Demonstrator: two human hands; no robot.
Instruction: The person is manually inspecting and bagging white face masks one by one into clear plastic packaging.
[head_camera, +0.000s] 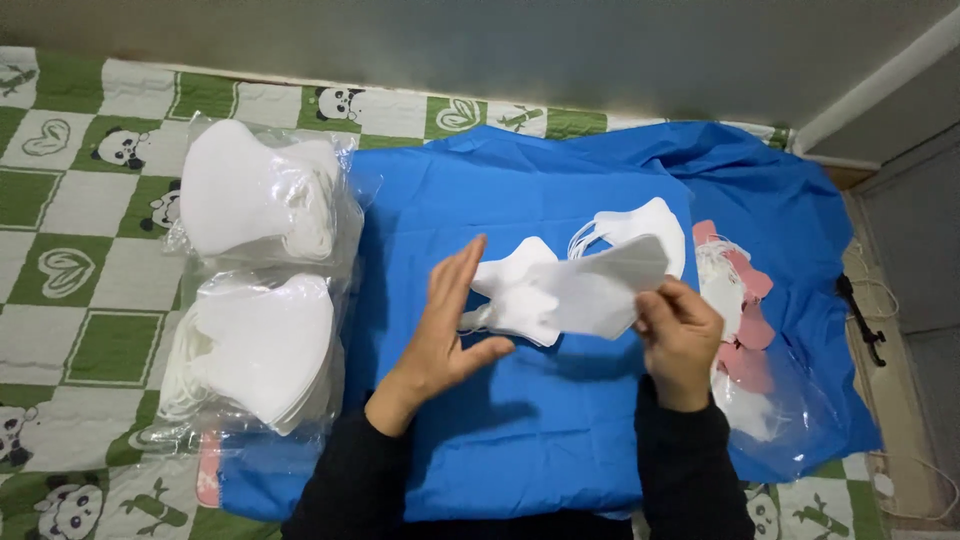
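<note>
Two hands work over a blue cloth (520, 430) that is spread on a green and white checked mat (70, 270) with panda pictures. The right hand (680, 340) pinches a small stack of white folded masks (590, 290) at its right end, thumb on top and the other fingers under, so the stack stays in the air just above the cloth and points to the left. The left hand (450, 330) is open, the fingers straight and close together, and its palm stands against the left end of the stack (it seems to push the edges even, because a flat palm makes a good stop for loose sheets).

Behind the held stack some more white masks (645, 225) lie on the cloth with their ear loops showing. At the left, two clear plastic bags (265, 300) full of white masks lie one behind the other, partly on the mat and partly on the cloth, well apart from the hands. At the right, just beside the right hand, pink masks (745, 300) lie with an open clear bag (790, 400), near enough to reach easily.
</note>
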